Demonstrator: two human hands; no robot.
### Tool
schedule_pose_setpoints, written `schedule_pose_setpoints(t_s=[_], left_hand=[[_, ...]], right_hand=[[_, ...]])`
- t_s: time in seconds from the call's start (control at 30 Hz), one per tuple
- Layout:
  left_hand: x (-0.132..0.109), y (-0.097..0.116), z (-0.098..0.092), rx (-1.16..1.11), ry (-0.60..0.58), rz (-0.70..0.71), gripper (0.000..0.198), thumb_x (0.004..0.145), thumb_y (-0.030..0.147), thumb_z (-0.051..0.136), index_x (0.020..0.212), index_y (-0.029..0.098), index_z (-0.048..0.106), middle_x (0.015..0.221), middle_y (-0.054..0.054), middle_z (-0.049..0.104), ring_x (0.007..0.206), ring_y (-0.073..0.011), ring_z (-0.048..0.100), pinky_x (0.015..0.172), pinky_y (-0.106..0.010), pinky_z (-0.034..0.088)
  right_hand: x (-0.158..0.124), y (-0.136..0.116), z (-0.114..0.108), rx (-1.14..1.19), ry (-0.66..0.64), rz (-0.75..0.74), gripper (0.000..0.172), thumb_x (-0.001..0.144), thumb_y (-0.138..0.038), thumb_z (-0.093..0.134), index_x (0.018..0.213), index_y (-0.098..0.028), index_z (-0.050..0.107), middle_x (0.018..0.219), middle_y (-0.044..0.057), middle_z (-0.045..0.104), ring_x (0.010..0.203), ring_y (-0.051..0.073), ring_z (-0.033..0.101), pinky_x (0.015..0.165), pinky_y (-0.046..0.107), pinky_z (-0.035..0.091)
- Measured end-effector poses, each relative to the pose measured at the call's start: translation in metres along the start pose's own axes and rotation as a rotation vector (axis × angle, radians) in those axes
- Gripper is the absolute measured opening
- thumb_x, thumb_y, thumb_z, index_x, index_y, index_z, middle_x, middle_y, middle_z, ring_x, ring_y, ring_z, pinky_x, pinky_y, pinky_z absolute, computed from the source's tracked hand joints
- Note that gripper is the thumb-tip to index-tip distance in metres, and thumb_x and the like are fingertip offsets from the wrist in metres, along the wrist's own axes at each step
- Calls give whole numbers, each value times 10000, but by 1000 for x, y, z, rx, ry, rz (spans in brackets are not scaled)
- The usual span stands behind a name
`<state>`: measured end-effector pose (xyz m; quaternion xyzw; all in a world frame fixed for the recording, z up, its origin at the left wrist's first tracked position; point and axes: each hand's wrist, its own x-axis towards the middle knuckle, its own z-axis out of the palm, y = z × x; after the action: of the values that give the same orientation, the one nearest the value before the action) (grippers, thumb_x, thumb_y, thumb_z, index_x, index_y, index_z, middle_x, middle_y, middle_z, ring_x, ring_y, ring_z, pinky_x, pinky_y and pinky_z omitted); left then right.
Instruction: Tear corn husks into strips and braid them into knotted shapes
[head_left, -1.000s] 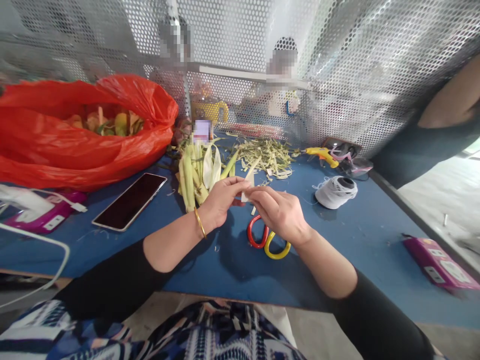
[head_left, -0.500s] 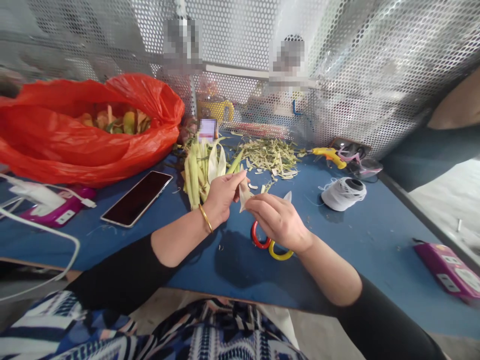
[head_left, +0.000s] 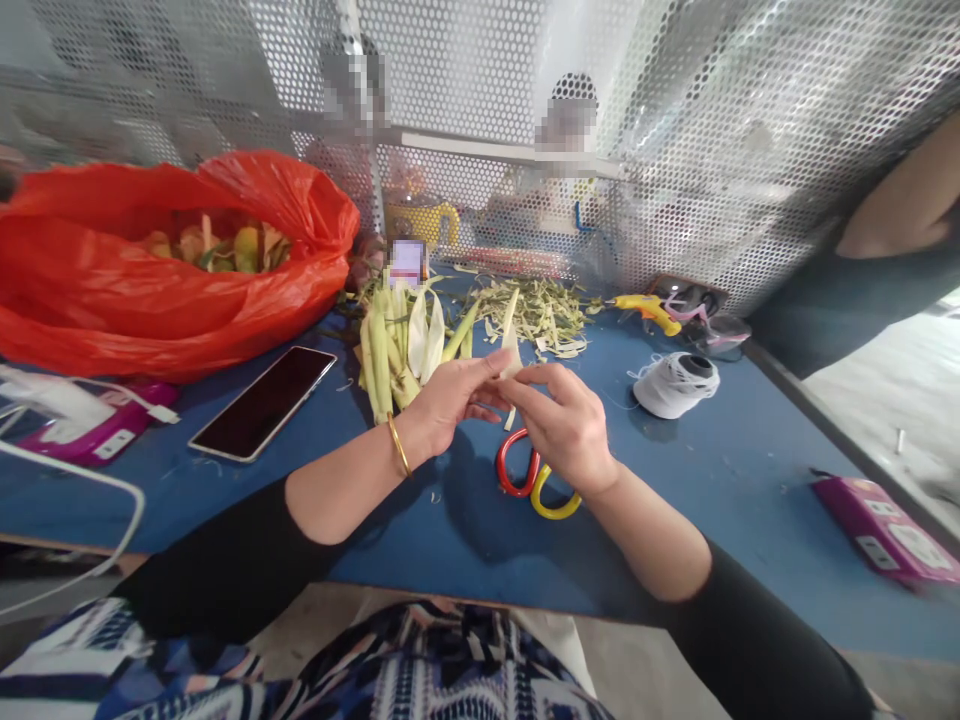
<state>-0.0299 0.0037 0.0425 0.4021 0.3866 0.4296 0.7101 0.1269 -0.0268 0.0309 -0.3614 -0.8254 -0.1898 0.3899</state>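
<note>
Presently, in the head view, my left hand (head_left: 448, 392) and right hand (head_left: 567, 422) meet, the fingertips of both pinched on one pale husk strip (head_left: 511, 330). Take this strip as the clock centre: it is raised over the table (head_left: 405, 535), tapered end toward 12 o'clock.

Possible faults:
1. Splitting along the grain, caused by uneven pull between my two pinches.
2. Slipping, caused by too narrow a grip; the contact is partly hidden.
3. Knocked scissors (head_left: 517, 493), caused by lowering my right hand; they lie beneath it, between 5 and 6 o'clock.

Count:
- Scissors: one pair, two loops, red and yellow; blades hidden.
- Thread spool (head_left: 671, 392): one, 3 o'clock.
- Yellow glue gun (head_left: 654, 314): one, between 2 and 3 o'clock.
- Flat-lying phone (head_left: 262, 405): one, 9 o'clock.
- Red bag (head_left: 172, 325): one, between 9 and 10 o'clock.
- Purple socket blocks (head_left: 889, 530): two, between 3 and 4 and between 8 and 9 o'clock.
- Husk bundle (head_left: 381, 360): one, 9 o'clock; overlapping leaves prevent counting.
- Shredded pile (head_left: 544, 310): one, 1 o'clock; pieces uncountable.
</note>
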Motion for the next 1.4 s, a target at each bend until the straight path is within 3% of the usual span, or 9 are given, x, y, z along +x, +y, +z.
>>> schedule_pose_setpoints(t_s=[0.1,0.2,0.4,0.53,0.7,0.87,1.1,1.27,1.4], left_hand=[[-1,-2,-1,-32,-24,-22,294,622,374,830,756,140,714,657,-34,686,607,-131,640,560,-232,494],[0,-2,-1,-77,32,-26,202,650,299,807,725,139,709,643,-31,684,595,-123,638,542,-217,480],[1,-1,2,3,90,115,230,623,313,820,584,152,660,538,14,604,512,-84,565,529,-208,455],[0,-1,1,-37,76,86,215,609,304,823,607,149,675,562,9,614,528,-92,574,528,-218,466],[-1,-1,3,-86,101,25,131,605,169,804,659,127,692,620,-20,666,573,-103,615,591,-232,505],[0,-6,6,-64,158,111,136,596,166,802,687,130,708,612,-16,684,565,-109,631,597,-238,512],[2,-11,6,39,189,194,195,584,237,833,708,138,721,632,-20,699,571,-124,645,626,-270,529],[1,-11,7,45,180,198,168,603,239,816,710,146,725,629,-15,698,568,-131,650,639,-283,538],[-1,-13,8,45,159,202,155,619,243,797,722,149,729,645,-18,705,589,-133,653,651,-280,538]], right_hand=[[1,2,1,71,-22,63,277,924,-101,465,961,-227,708,982,77,684,849,172,651,723,281,521],[3,3,1,248,-27,117,221,935,-128,483,984,-209,683,1018,87,689,918,173,668,778,282,537],[7,6,0,477,27,265,91,887,-159,596,859,-227,649,932,44,715,906,176,684,824,327,548],[7,6,0,492,21,268,117,884,-165,602,823,-226,681,947,49,705,890,169,681,803,318,550],[7,6,2,444,48,322,98,859,-173,636,799,-228,691,951,46,692,891,175,672,803,327,543],[6,5,5,478,104,451,78,806,-187,695,740,-215,666,1055,61,660,907,177,661,831,355,535],[8,2,7,630,26,753,109,772,-233,674,679,-196,629,687,-7,666,653,133,605,655,281,506],[9,1,8,624,28,845,138,738,-274,680,656,-195,602,650,-15,648,613,122,570,605,269,470],[7,3,13,774,100,910,196,682,-253,707,787,-209,548,665,-29,648,610,128,599,585,269,474]])
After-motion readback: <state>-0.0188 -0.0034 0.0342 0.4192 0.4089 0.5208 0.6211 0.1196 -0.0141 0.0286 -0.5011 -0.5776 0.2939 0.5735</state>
